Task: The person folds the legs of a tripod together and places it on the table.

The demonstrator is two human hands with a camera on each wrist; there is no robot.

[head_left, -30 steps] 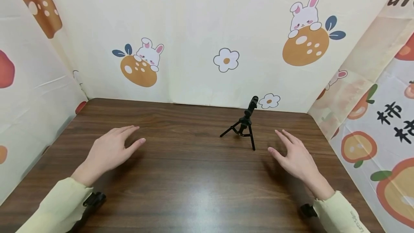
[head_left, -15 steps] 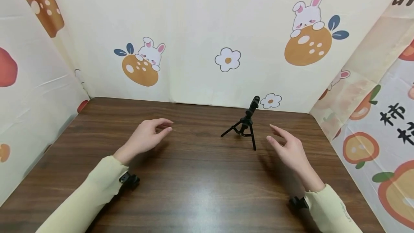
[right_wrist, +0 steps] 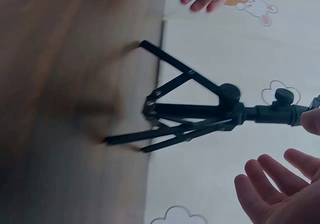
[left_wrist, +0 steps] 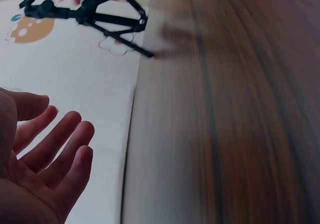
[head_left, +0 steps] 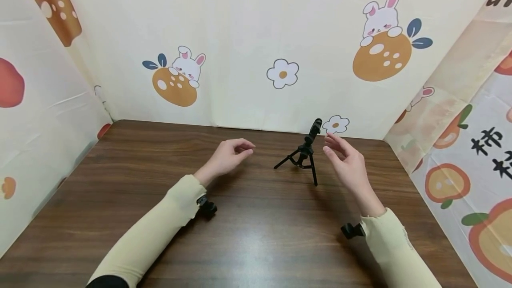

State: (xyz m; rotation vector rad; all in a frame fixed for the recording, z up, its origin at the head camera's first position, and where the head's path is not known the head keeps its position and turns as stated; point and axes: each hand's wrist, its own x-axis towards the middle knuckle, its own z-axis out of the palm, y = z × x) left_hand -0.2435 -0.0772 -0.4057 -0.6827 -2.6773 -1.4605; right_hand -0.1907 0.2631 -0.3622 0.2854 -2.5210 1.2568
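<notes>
One black tripod (head_left: 306, 149) stands upright on three spread legs on the one wooden table (head_left: 168, 163), near its far edge and closer to the far right corner than to the far left. Two hands flank it. The right hand (head_left: 348, 163) is just beside it on the right-hand side, a narrow gap showing in the head view; its fingers are loosely extended, thumb apart, holding nothing. The left hand (head_left: 226, 157) is farther off, toward the left edge, clearly apart from the tripod; its fingers are relaxed and slightly bent, also holding nothing. Two black wrist devices, the left one (head_left: 208, 206) and the right one (head_left: 352, 230), sit at the cuffs of two pale sleeves (head_left: 160, 230). Beyond the far edge, the backdrop (head_left: 240, 34) carries two white flowers (head_left: 282, 74).
</notes>
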